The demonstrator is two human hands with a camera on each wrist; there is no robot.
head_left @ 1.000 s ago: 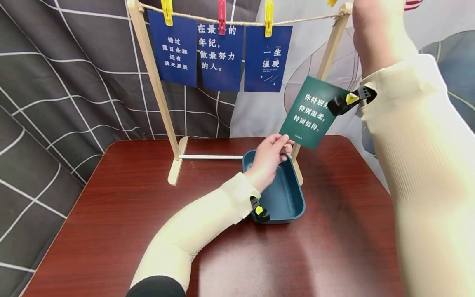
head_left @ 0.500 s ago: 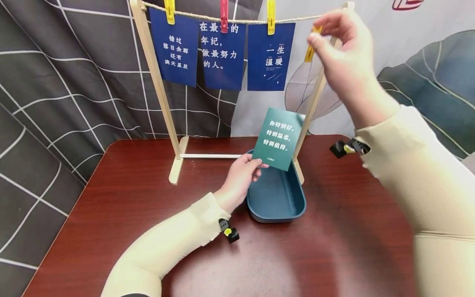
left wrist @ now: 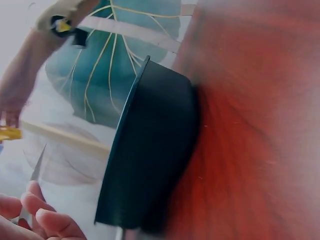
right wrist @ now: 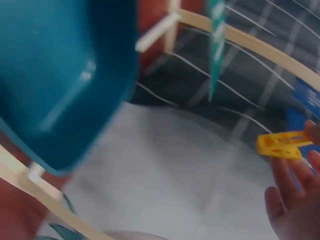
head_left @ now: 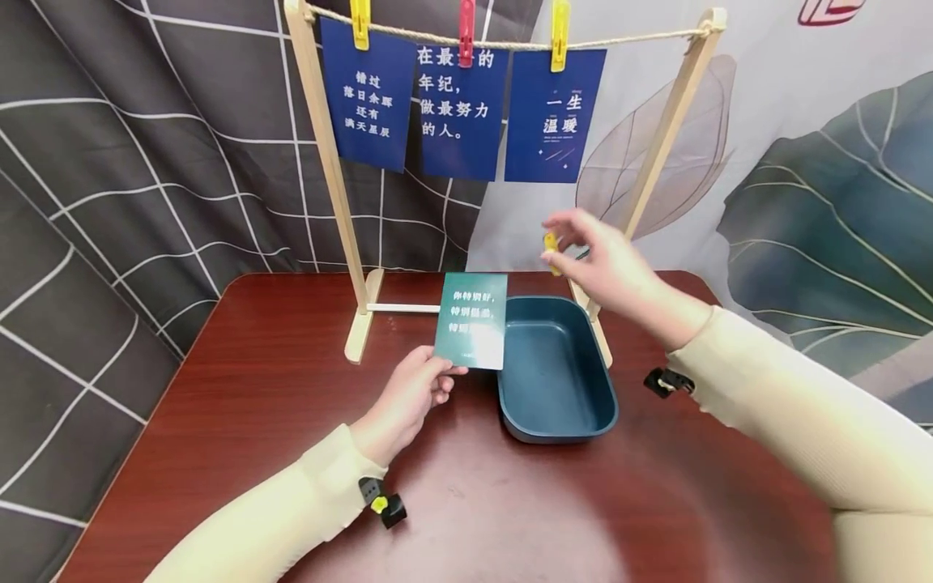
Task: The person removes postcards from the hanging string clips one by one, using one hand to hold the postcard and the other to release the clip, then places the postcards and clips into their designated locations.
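My left hand (head_left: pixel 410 394) pinches a green card (head_left: pixel 472 320) with white writing by its lower left corner, just left of the blue bin (head_left: pixel 557 372). In the left wrist view the card shows only as a thin edge above the fingers (left wrist: pixel 57 222). Between thumb and fingertips my right hand (head_left: pixel 608 263) holds a yellow clothespin (head_left: pixel 551 251), over the far end of the bin. The right wrist view shows the same clothespin (right wrist: pixel 282 145) in the fingers. The bin has nothing in it.
A wooden rack (head_left: pixel 328 154) stands at the back of the brown table (head_left: pixel 291 405). From its rope (head_left: pixel 634 40) hang blue cards (head_left: pixel 368 97), held by yellow clothespins (head_left: pixel 559 36) and a red one (head_left: pixel 467 32). Patterned cloth (head_left: pixel 175 202) hangs behind.
My right hand has come down from the right end of the rope with the yellow clothespin. My left hand has carried the green card down and leftward, away from over the bin.
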